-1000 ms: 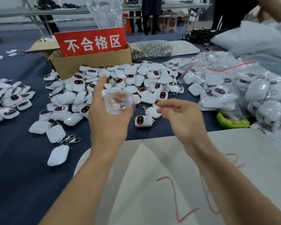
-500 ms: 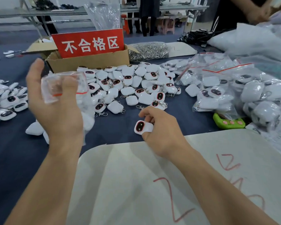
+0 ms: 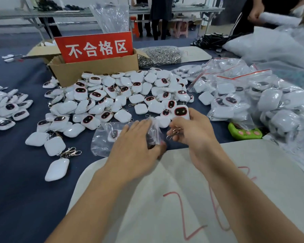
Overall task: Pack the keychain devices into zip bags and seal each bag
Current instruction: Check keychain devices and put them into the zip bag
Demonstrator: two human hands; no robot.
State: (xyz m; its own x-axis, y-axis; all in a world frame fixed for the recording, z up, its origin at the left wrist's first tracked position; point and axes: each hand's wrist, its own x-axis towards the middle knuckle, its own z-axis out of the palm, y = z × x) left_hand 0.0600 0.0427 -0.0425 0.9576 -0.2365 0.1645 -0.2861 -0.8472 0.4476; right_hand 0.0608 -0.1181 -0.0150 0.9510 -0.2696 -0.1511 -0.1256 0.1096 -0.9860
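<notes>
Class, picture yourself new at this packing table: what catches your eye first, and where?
A red sign stands in the cardboard box at the back, behind a heap of white keychain devices. Nearer, the left hand pinches a clear zip bag while the right hand grips one device.

Red sign [image 3: 95, 47] on cardboard box [image 3: 98, 70]: "不合格区". White sheet [image 3: 147, 204]: red handwritten "2".
</notes>
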